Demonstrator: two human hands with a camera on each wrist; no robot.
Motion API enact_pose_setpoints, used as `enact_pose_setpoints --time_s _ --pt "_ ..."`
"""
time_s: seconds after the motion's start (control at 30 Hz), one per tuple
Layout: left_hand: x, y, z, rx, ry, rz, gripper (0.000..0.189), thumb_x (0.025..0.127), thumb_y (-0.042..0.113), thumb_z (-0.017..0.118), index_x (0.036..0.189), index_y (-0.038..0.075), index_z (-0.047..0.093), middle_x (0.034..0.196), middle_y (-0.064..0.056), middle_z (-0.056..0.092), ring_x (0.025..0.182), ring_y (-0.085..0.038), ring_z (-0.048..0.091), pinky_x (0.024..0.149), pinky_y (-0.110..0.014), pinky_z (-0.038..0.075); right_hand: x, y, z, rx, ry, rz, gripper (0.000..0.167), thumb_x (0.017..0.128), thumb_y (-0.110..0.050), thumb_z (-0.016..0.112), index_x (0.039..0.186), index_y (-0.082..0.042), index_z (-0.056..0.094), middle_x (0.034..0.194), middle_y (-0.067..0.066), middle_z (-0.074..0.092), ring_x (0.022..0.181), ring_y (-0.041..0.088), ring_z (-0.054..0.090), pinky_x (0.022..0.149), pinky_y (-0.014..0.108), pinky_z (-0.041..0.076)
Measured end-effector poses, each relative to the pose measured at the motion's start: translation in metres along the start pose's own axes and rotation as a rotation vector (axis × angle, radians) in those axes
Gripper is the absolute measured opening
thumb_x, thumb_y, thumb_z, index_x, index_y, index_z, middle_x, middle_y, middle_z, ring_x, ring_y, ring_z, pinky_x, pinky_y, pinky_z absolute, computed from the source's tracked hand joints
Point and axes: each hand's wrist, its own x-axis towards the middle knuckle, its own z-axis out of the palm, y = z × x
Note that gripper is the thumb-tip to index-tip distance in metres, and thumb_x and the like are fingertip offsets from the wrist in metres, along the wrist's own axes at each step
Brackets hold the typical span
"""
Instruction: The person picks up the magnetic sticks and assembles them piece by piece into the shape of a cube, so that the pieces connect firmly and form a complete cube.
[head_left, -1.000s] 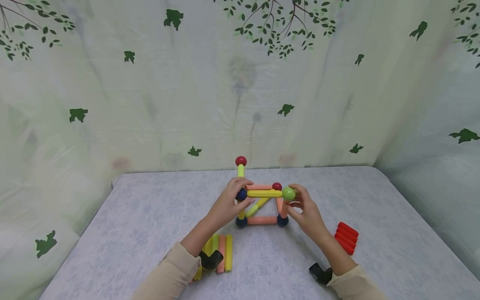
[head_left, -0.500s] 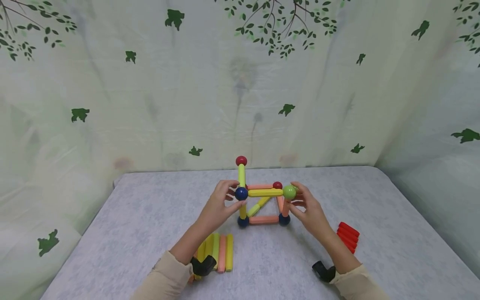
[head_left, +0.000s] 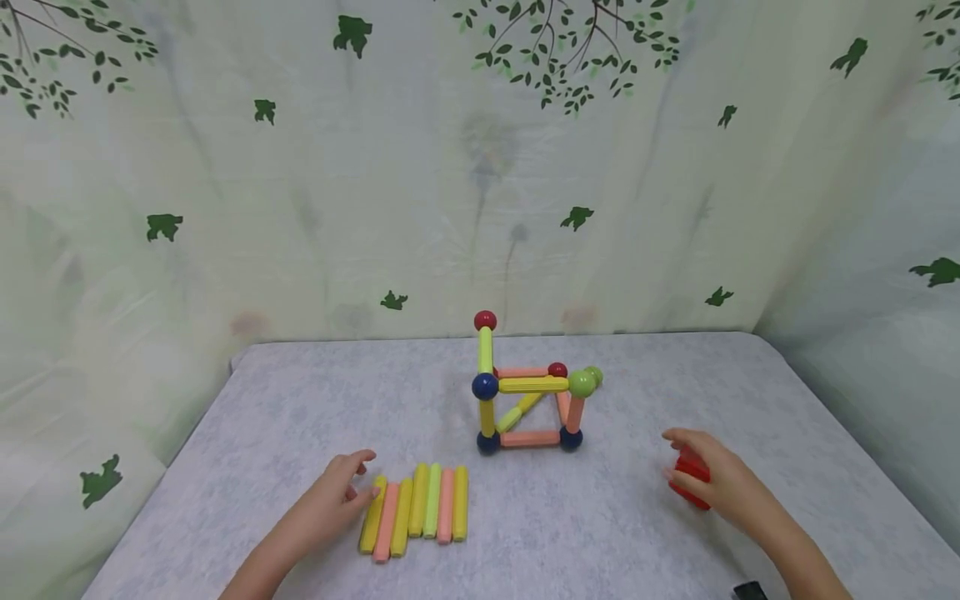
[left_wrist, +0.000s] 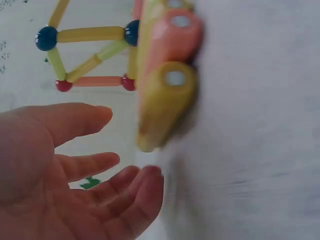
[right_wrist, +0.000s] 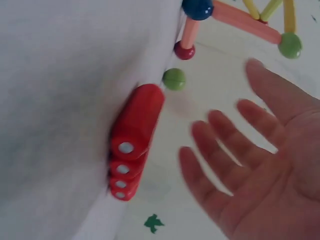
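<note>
A frame of magnetic rods and balls [head_left: 534, 385] stands in the middle of the table, one lime rod rising to a red ball [head_left: 485, 321]. My left hand [head_left: 326, 496] hovers with nothing in it at the left end of a row of yellow, pink and lime magnetic rods [head_left: 420, 502]. In the left wrist view its fingers are parted, apart from the nearest yellow rod [left_wrist: 167, 100]. Over a stack of red rods [head_left: 692, 477] my right hand [head_left: 727, 483] reaches with spread fingers. The right wrist view shows it apart from those red rods [right_wrist: 137, 125].
A loose green ball [right_wrist: 174, 79] lies on the table behind the frame's right side. The grey tabletop [head_left: 315, 392] ends at a leaf-printed cloth backdrop [head_left: 420, 208]. A black wrist device [head_left: 750, 590] shows at the lower right.
Both hands have let go of the frame's upper balls. The left has drawn back down to the left rods, the right down and rightward to the red rods. The frame stays standing.
</note>
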Motion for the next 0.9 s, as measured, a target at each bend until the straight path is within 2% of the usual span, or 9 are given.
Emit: enact_pose_setpoints --time_s 0.07,0.13,0.27,0.37,0.53,0.67,0.77,0.9 --pt "-0.002 -0.007 0.006 -0.01 -0.043 -0.013 0.054 0.084 0.015 0.063 0.129 -0.001 0.04 0.1 -0.007 0.047 0.07 -0.015 0.044 0.054 -0.027 0.041 -0.006 0.006 0.0 -0.033 -0.074 0.034 0.047 0.076 -0.017 0.071 0.117 -0.005 0.053 0.11 0.009 0.054 0.095 0.024 0.052 0.077 0.042 0.047" --pt "-0.002 -0.011 0.011 -0.018 -0.062 0.013 0.055 0.083 0.012 0.064 0.129 -0.003 0.04 0.094 -0.006 0.047 0.067 -0.015 0.042 0.052 -0.026 0.04 -0.009 0.011 0.001 -0.069 -0.12 0.041 0.042 0.075 -0.015 0.072 0.112 -0.005 0.056 0.105 0.007 0.055 0.09 0.021 0.052 0.074 0.038 0.048" --pt "0.0 -0.008 0.017 -0.02 -0.081 0.089 0.051 0.081 0.01 0.065 0.125 -0.005 0.044 0.09 -0.006 0.046 0.065 -0.016 0.042 0.05 -0.024 0.039 -0.012 0.016 0.005 -0.129 -0.128 0.047 0.035 0.071 -0.011 0.075 0.102 -0.007 0.06 0.092 0.001 0.056 0.08 0.016 0.05 0.067 0.033 0.047" --pt "0.002 0.0 0.02 -0.04 -0.117 0.123 0.045 0.08 0.011 0.065 0.12 -0.002 0.048 0.091 -0.007 0.048 0.066 -0.016 0.043 0.051 -0.025 0.04 -0.012 0.015 0.007 -0.164 -0.133 0.063 0.035 0.069 -0.01 0.076 0.1 -0.007 0.061 0.092 0.001 0.057 0.08 0.017 0.052 0.068 0.035 0.047" --pt "0.008 0.016 0.027 -0.076 -0.186 0.156 0.039 0.08 0.011 0.065 0.114 0.001 0.05 0.091 -0.007 0.049 0.066 -0.017 0.045 0.052 -0.028 0.04 -0.008 0.013 0.011 -0.217 -0.189 0.116 0.038 0.069 -0.012 0.076 0.103 -0.003 0.061 0.098 0.007 0.06 0.088 0.023 0.055 0.074 0.045 0.047" --pt "0.014 0.029 0.035 -0.09 -0.232 0.193 0.037 0.08 0.011 0.065 0.113 0.003 0.05 0.088 -0.005 0.049 0.064 -0.016 0.045 0.051 -0.027 0.039 -0.007 0.011 0.013 -0.212 -0.218 0.138 0.041 0.071 -0.012 0.075 0.107 -0.002 0.06 0.102 0.008 0.059 0.092 0.024 0.055 0.077 0.047 0.046" --pt "0.018 0.038 0.041 -0.104 -0.26 0.213 0.037 0.08 0.011 0.064 0.113 0.005 0.049 0.087 -0.004 0.05 0.063 -0.016 0.046 0.051 -0.027 0.04 -0.006 0.007 0.014 -0.189 -0.199 0.113 0.042 0.073 -0.012 0.073 0.111 -0.003 0.06 0.105 0.008 0.059 0.096 0.024 0.055 0.078 0.046 0.046" --pt "0.024 0.049 0.048 -0.112 -0.271 0.21 0.039 0.08 0.01 0.063 0.115 0.007 0.047 0.085 -0.004 0.053 0.065 -0.015 0.049 0.053 -0.029 0.042 -0.001 -0.004 0.017 -0.117 -0.159 0.021 0.038 0.075 -0.009 0.071 0.111 -0.007 0.061 0.103 0.002 0.06 0.09 0.018 0.054 0.074 0.035 0.049"
